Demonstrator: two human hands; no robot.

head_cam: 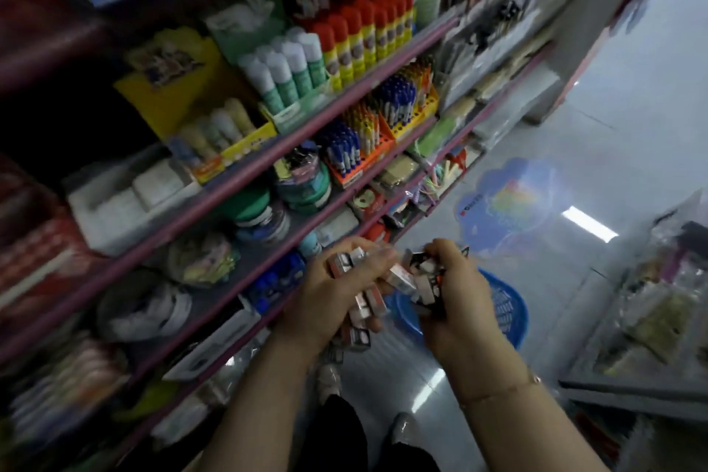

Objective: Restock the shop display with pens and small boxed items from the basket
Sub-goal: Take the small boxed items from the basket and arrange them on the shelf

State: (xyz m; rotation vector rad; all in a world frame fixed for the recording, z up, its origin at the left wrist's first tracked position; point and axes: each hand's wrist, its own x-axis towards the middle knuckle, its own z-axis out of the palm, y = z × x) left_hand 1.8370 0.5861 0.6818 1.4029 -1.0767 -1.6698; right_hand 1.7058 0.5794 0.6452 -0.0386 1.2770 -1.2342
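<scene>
Between the shelving and the floor, low in the head view, your two hands meet close together, both full. Your left hand [337, 291] curls round a clutch of small boxed items [364, 303], red-and-white packets stacked from fingers down past the palm. Your right hand [456, 299] grips a second bunch, dark and white, with its fingers folded over them; the two bunches touch between your hands. Below and just behind your right hand, the blue basket [505, 310] sits on the glossy floor [613, 134]. To your left, the shop display [268, 153] rises in tilted purple-edged shelves; pens [394, 100] stand in orange and yellow trays on a middle shelf, with glue sticks [356, 38] on the shelf above. Motion blur hides the labels.
</scene>
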